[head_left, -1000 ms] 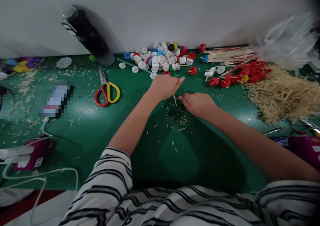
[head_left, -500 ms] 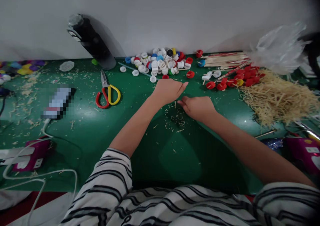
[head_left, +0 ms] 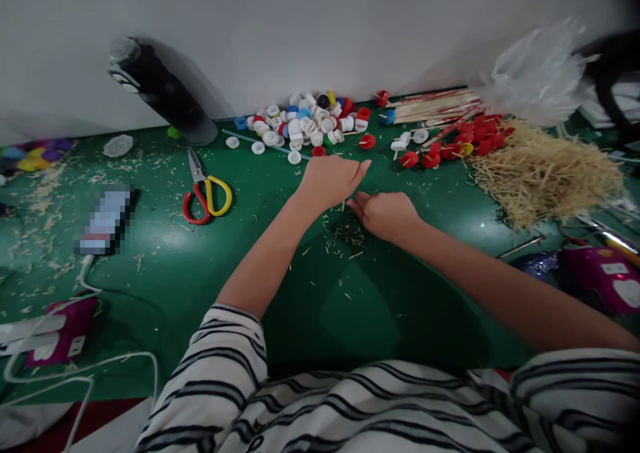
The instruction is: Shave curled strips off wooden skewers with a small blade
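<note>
My left hand is closed, its back to me and its thumb pointing right, over the green table. What it grips is hidden under its fingers. Just right of it and lower, my right hand has its fingers curled into a pinch. A short pale stick end shows between the two hands, at the right fingertips; I cannot tell which hand holds it. Thin pale shavings lie on the table below. Beyond my left hand are a red bottle cap and a heap of mixed bottle caps.
Scissors with red and yellow handles lie to the left, near a phone on a white cable. A dark bottle leans by the wall. At right are wooden sticks, red caps with sticks, and a straw-like pile.
My view has turned slightly, so most things on the table sit further left. My hands stay close together, with the pale stick end still between them.
</note>
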